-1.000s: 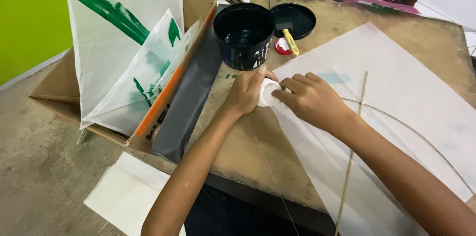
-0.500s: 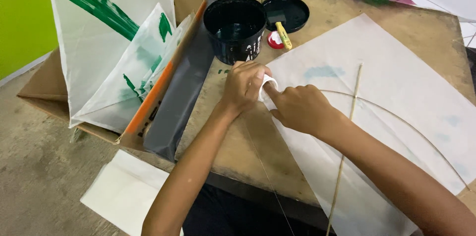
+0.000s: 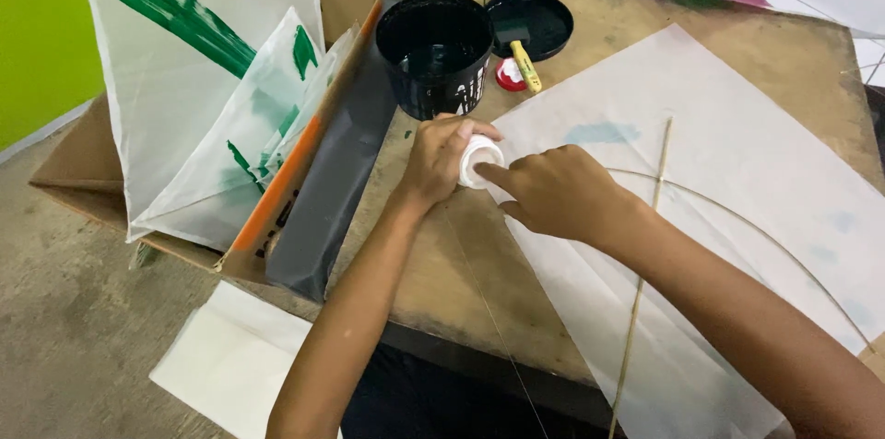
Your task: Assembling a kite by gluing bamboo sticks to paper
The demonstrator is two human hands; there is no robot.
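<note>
My left hand (image 3: pixel 441 160) is closed around a small white roll of tape (image 3: pixel 479 160) at the near-left corner of a large white paper sheet (image 3: pixel 728 135). My right hand (image 3: pixel 553 192) rests beside it, with the index finger touching the roll. On the sheet lie a straight thin bamboo stick (image 3: pixel 643 264) and a curved one (image 3: pixel 784 245) that crosses it. A thin thread (image 3: pixel 489 310) runs from the hands toward me over the brown wooden table (image 3: pixel 442 282).
A black pot of dark paint (image 3: pixel 433 52) stands just beyond my hands, its lid (image 3: pixel 530 19) holding a yellow-handled brush (image 3: pixel 524 61) beside it. Left, a cardboard box (image 3: pixel 74 162) holds green-streaked white paper kites (image 3: pixel 203 98). A white sheet (image 3: pixel 230 356) lies on the floor.
My hands have stayed together on the roll near the sheet's corner; the camera has shifted slightly, and my right index finger now presses against the roll.
</note>
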